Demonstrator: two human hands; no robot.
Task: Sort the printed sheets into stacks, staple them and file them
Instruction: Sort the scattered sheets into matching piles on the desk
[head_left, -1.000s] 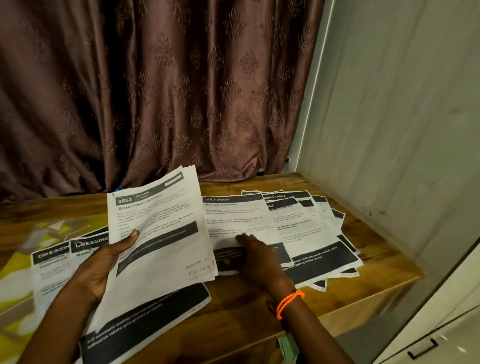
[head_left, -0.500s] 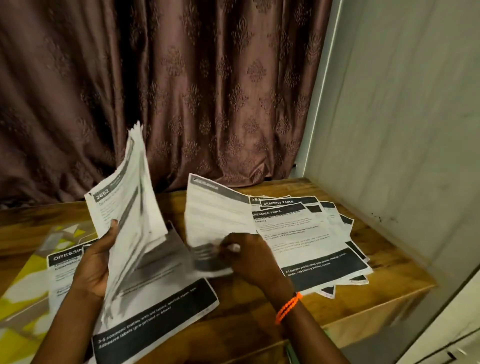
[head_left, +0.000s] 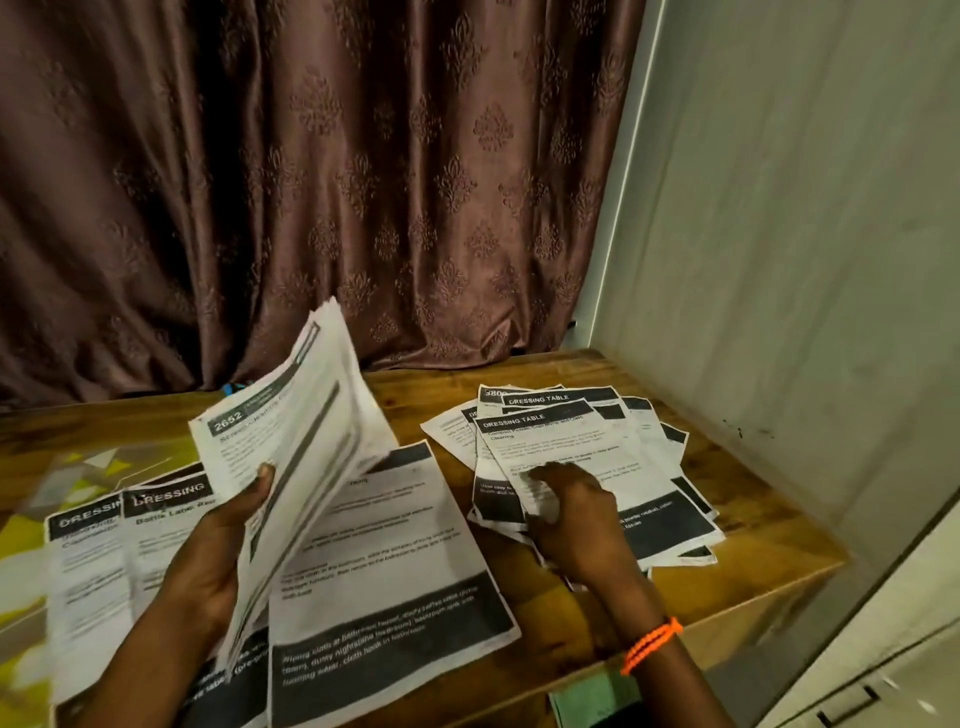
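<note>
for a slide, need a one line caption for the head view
Left hand holds a sheaf of printed sheets upright while right hand rests on a fanned pile.

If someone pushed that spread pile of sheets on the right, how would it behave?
The pile would probably fan out further, since its sheets already lie askew. Paper looks floppy: the bundle in the left hand bends. The right hand resting on it likely steadies it.

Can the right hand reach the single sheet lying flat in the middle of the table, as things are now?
Probably yes. The right hand rests on the fanned pile just beside that sheet, whose right half lies bare.
</note>
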